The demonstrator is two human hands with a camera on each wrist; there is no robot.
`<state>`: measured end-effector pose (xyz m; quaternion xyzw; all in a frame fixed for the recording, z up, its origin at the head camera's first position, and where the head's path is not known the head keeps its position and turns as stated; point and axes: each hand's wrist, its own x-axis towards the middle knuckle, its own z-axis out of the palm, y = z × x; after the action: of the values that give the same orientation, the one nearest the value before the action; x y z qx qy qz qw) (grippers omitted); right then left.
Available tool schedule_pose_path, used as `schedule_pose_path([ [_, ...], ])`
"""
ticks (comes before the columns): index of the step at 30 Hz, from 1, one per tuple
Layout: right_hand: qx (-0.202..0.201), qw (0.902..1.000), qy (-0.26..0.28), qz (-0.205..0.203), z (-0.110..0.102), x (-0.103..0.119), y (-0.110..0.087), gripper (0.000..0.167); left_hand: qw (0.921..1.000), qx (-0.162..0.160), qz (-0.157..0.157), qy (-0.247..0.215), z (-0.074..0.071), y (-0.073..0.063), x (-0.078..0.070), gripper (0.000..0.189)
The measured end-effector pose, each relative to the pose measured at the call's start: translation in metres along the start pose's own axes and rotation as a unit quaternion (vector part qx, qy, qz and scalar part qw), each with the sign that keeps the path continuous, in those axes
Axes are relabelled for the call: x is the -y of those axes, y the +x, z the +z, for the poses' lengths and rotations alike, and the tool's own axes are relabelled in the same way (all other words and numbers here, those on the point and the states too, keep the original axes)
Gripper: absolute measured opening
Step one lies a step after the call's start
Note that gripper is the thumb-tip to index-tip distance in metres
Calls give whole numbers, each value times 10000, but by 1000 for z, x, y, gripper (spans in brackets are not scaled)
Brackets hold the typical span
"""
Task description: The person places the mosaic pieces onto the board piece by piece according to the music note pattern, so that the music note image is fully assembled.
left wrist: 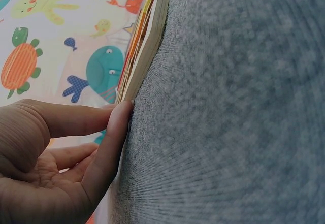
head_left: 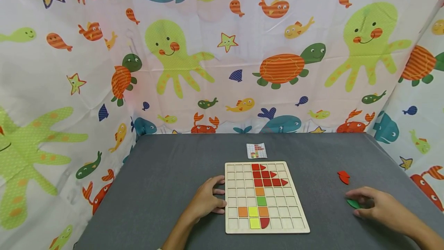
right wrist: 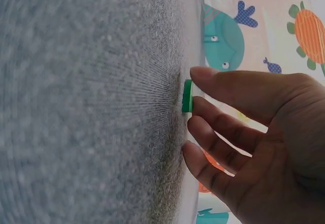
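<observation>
A pale wooden grid board [head_left: 288,211] lies on the grey table, filled in part with red, orange, yellow and green pieces. My left hand [head_left: 208,200] rests at its left side, fingertips touching the edge; in the left wrist view, the fingertips meet the board's side [left wrist: 147,61]. Off to the right, my right hand [head_left: 378,207] has its thumb and fingers bent around a small green piece [head_left: 353,203] at table level. The right wrist view shows this green piece [right wrist: 187,96] between the thumb and index fingertips.
Red pieces [head_left: 343,177] lie together just beyond my right hand. A small printed card [head_left: 256,151] with a coloured grid picture lies behind the board. Sea-animal curtains [head_left: 222,107] hang at the table's back and sides.
</observation>
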<state>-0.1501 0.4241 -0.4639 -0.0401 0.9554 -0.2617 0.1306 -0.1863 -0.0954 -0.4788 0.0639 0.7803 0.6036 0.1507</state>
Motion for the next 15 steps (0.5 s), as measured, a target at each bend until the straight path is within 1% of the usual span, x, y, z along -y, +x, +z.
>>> schedule_pose_path([
  [4,56,9999,55,135,0,-1,1,48,10000,13,-22,-9,0,0,0,82],
  [10,22,9993,-220,290,-1,-2,3,37,10000,4,15,-22,0,0,0,83],
  [13,40,9989,-298,369,0,-2,3,32,10000,4,-27,-23,0,0,0,82],
  [15,42,9988,-350,348,0,-2,3,29,10000,3,-47,-20,0,0,0,82],
])
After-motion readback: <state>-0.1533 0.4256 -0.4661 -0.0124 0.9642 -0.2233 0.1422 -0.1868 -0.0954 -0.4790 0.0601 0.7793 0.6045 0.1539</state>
